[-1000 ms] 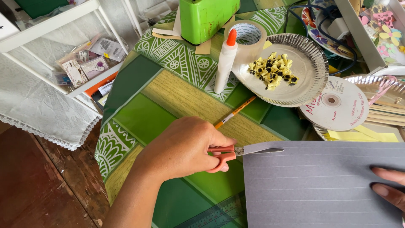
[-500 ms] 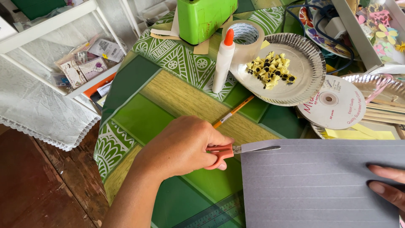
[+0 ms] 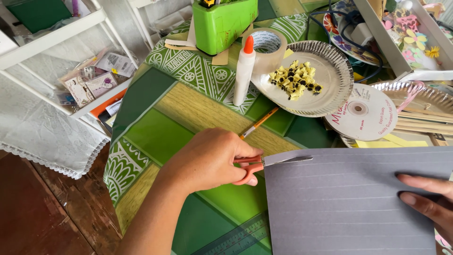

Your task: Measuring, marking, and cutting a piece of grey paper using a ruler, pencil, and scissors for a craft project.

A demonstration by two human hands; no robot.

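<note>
Left hand [image 3: 207, 160] closed around orange-handled scissors [image 3: 264, 163], blades nearly together and biting into the left edge of a grey ruled paper sheet [image 3: 349, 203] near its top, over a green patterned tablecloth [image 3: 160, 132]. Right hand [image 3: 427, 198] at the sheet's right edge, fingers stretched flat and pressed on the paper, gripping nothing. Beyond the scissors: an orange pencil [image 3: 258, 123], a white glue bottle [image 3: 244, 71] with orange cap, a tape roll [image 3: 266, 45], a foil plate [image 3: 330, 85] of yellow and black bits, a white ribbon spool [image 3: 367, 112], a green box [image 3: 225, 23], and a clear ruler [image 3: 238, 236] at the near edge.
</note>
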